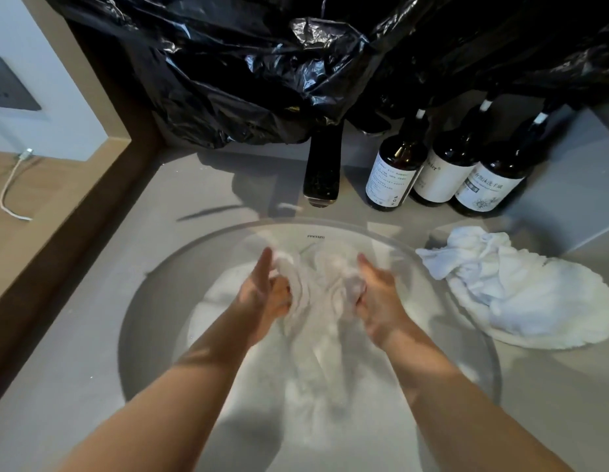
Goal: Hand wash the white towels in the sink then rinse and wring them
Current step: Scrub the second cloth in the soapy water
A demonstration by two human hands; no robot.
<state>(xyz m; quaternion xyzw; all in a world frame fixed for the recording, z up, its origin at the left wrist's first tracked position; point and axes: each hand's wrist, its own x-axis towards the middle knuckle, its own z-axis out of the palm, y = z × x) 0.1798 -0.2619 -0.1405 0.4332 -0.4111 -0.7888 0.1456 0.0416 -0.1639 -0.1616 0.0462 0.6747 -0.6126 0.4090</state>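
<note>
In the sink [149,301], my left hand [263,296] and right hand [379,296] fingers [285,294] are clamping the towel [325,284], rubbing folds together for scrubbing.

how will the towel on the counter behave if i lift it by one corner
Probably floppy: the towel on the counter lies crumpled in soft folds, so it should sag and unfurl, not lift whole. It reaches the sink rim, so a trailing end may drop in. Its wetness, hence weight, is unclear.
</note>
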